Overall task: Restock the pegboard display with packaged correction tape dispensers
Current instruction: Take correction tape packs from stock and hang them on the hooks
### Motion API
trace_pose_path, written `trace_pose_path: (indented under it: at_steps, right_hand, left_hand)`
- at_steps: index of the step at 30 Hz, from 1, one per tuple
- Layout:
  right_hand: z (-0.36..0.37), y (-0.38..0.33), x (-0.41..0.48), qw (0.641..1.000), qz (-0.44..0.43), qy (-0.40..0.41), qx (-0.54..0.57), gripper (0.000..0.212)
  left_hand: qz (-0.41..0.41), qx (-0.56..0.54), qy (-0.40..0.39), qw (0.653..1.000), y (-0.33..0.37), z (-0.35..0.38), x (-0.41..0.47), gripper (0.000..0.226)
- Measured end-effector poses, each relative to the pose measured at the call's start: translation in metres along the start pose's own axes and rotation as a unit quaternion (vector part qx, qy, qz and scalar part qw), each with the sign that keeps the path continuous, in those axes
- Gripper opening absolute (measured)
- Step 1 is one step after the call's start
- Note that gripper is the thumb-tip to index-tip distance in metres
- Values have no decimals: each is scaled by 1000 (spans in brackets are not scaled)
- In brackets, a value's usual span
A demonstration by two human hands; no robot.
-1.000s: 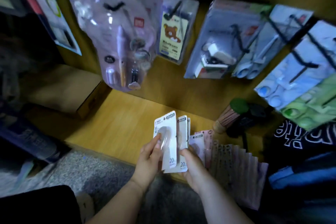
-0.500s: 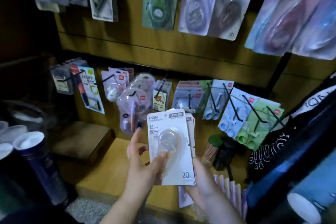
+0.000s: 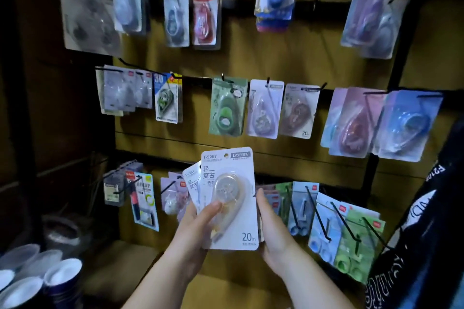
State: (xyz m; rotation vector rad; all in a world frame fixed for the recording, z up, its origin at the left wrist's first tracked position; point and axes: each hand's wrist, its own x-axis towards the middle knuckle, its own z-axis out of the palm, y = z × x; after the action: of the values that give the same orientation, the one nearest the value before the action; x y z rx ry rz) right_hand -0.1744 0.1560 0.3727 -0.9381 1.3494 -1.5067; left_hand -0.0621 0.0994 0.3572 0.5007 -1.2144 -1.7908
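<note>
1. A dim shop corner, filled by a yellow-brown pegboard display (image 3: 308,63) with black bars and hooks; blister packs hang on it in three rows.
2. Top row: a large grey multi-pack (image 3: 88,10) in the upper left of the frame, then single packs in grey, red and blue.
3. Middle row: a green pack (image 3: 227,108) sits near the centre, pale and brownish packs are just to its right, and overlapping pink and blue packs are at the right.
4. Bottom row: long black hooks (image 3: 347,223) jut forward at the lower right and carry blue and green packs.
5. The task's stack of correction tape packs (image 3: 194,183) is in both hands at lower centre, fanned and upright in front of the bottom row, hiding part of it.
6. Its front pack (image 3: 241,221) is white, marked T-9267 and 20m, with a clear teardrop dispenser under the blister.
7. The left hand (image 3: 195,231) has a clenched grip on the fan, thumb on the blister and fingers behind.
8. The right hand (image 3: 275,231) grasps the stack's right edge and lower corner; its fingers are hidden behind the cards.
9. Stacked dark blue paper cups (image 3: 62,275) with white insides stand at the lower left.
10. A dark garment with white lettering (image 3: 426,238) covers the board's lower right end.
</note>
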Motion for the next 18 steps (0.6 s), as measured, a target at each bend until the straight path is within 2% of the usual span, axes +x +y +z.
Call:
trace_pose_path:
  at_steps: [2, 5, 8, 9, 12, 15, 18]
  right_hand:
    - [4, -4, 9, 999, -39, 6, 2, 58]
    - [14, -12, 11, 994, -98, 22, -36, 42]
    - [25, -17, 14, 984, -132, 57, -110, 64]
    - [28, -19, 16, 980, -143, 69, -116, 65]
    - [35, -25, 24, 974, -179, 91, -106, 50]
    - [44, -32, 32, 972, -201, 75, -96, 29]
    - [56, -33, 45, 972, -197, 90, -95, 35]
  left_hand:
    - [19, 11, 28, 999, 9, -1, 5, 31]
    - [66, 8, 50, 997, 20, -3, 16, 44]
    - [115, 74, 55, 989, 32, -7, 25, 72]
    - [119, 79, 60, 988, 35, -9, 26, 79]
    - [132, 74, 63, 987, 41, -12, 32, 80]
    - [171, 79, 59, 980, 48, -18, 39, 76]
    - [188, 77, 67, 977, 56, -28, 44, 90]
